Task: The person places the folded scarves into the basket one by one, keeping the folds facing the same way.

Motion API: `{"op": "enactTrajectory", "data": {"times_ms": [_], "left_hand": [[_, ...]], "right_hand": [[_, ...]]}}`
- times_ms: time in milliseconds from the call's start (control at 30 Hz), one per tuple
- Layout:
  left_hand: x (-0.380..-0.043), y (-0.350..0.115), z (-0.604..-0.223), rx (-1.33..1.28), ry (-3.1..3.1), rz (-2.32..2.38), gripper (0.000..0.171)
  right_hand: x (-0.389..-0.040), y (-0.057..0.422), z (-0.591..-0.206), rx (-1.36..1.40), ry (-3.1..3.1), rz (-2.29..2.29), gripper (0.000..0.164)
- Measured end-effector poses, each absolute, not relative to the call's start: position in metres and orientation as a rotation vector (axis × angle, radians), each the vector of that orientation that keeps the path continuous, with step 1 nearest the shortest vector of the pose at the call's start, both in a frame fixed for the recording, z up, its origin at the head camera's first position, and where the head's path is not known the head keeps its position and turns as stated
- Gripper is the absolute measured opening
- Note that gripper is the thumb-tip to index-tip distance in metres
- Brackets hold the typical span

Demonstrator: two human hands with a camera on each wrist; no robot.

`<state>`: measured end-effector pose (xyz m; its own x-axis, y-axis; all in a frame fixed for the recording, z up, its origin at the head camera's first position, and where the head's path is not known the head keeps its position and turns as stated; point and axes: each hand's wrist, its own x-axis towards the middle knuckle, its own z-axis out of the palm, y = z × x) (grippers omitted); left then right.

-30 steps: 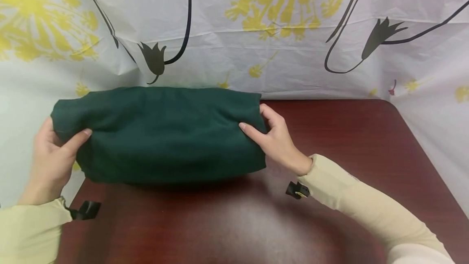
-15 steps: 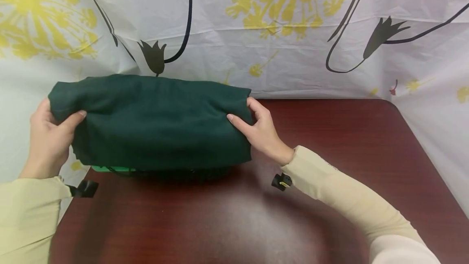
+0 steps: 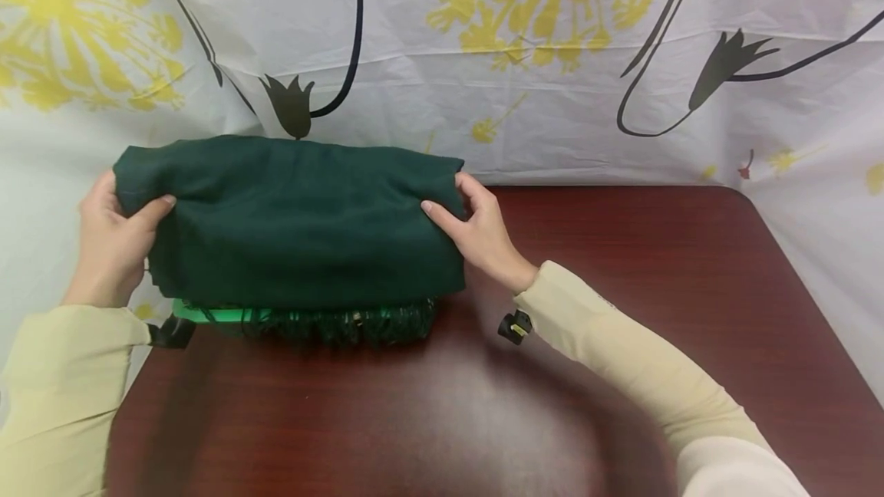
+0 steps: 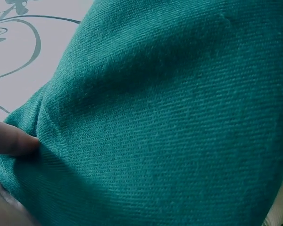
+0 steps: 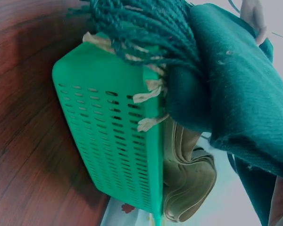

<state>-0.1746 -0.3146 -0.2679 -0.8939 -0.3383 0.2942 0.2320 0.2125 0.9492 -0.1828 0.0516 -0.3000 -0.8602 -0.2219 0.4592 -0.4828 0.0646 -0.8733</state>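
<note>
Both hands hold a folded dark green fringed scarf [image 3: 304, 228] by its two ends. My left hand [image 3: 110, 244] grips the left end with the thumb on the near face, and the right hand [image 3: 487, 235] grips the other end likewise. Green fringe [image 3: 359, 324] hangs from the scarf's underside. Beneath it is a bright green slotted plastic basket [image 5: 104, 122], mostly covered by the scarf in the head view. A folded brown cloth [image 5: 191, 183] shows above the basket's rim in the right wrist view. Pale tassels [image 5: 151, 123] hang over that rim.
The basket stands on a dark red-brown wooden table [image 3: 621, 290], toward its back left. A white curtain [image 3: 414, 98] with yellow and grey flower prints hangs behind the table and along its sides. Black camera mounts [image 3: 515, 327] sit at both wrists.
The hands have carried the scarf toward the back of the table, drawing slightly closer together. The basket's green rim and the hanging fringe have come into view below it.
</note>
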Motion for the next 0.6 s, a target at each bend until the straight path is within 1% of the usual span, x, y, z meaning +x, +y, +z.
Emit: {"op": "enactTrajectory", "data": {"times_ms": [333, 600], "left_hand": [[-0.191, -0.317, -0.265, 0.273, -2.375, -1.372, 0.034], [-0.203, -0.322, -0.272, 0.353, -2.434, -1.355, 0.036]], "right_hand": [[-0.198, 0.044, -0.306, 0.711, -2.140, 1.868, 0.015], [-0.205, 0.039, -0.310, 0.637, -2.212, 1.904, 0.020]]}}
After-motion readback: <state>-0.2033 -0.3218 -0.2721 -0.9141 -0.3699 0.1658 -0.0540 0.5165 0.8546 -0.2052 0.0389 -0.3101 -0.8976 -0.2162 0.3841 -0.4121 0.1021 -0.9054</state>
